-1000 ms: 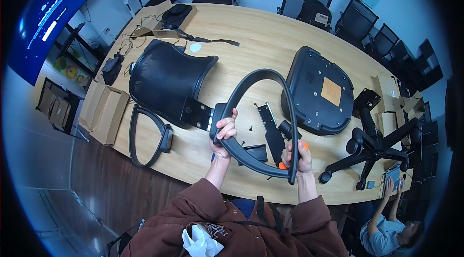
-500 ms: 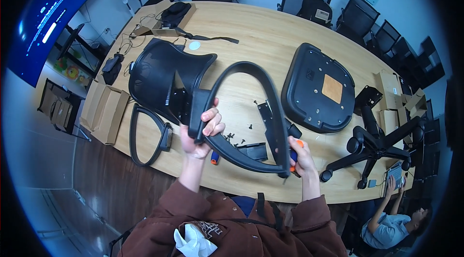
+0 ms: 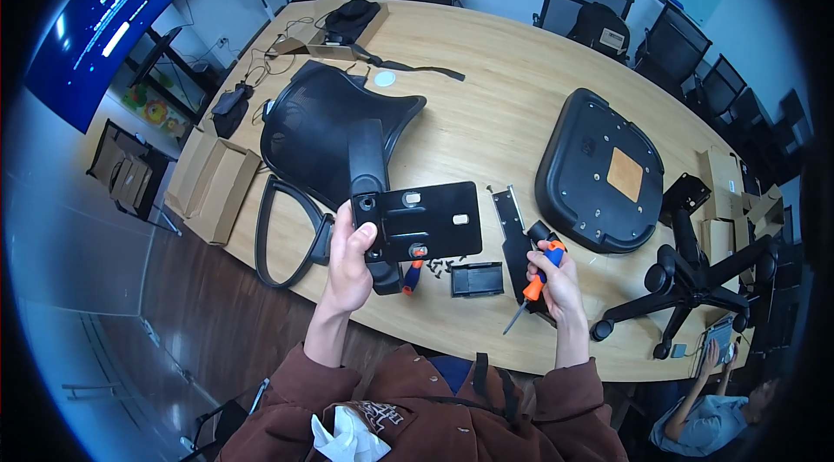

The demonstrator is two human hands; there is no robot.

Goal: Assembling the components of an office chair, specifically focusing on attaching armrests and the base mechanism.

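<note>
My left hand [image 3: 349,262] is closed on a black chair armrest [image 3: 369,168], held up over the table with its flat metal mounting plate [image 3: 434,223] facing me. The plate has slotted holes. In my right hand [image 3: 563,290] is a screwdriver [image 3: 545,269] with a blue and orange handle, its tip pointing down and to the left, apart from the armrest. Below the plate lie several dark screws [image 3: 445,265], a black rectangular part [image 3: 477,280] and a second screwdriver [image 3: 413,278]. A long black bracket [image 3: 514,240] lies left of my right hand.
A black backrest [image 3: 321,127] and another looped armrest [image 3: 263,236] lie left. At right are the upturned seat [image 3: 599,175] and wheeled star base [image 3: 695,284]. An open carton [image 3: 213,188] sits at the left edge. A co-worker [image 3: 708,418] uses a laptop at lower right.
The armrest has been turned, so its mounting plate now faces me instead of its loop. My right hand has come away from the loop with the screwdriver; the view has shifted slightly.
</note>
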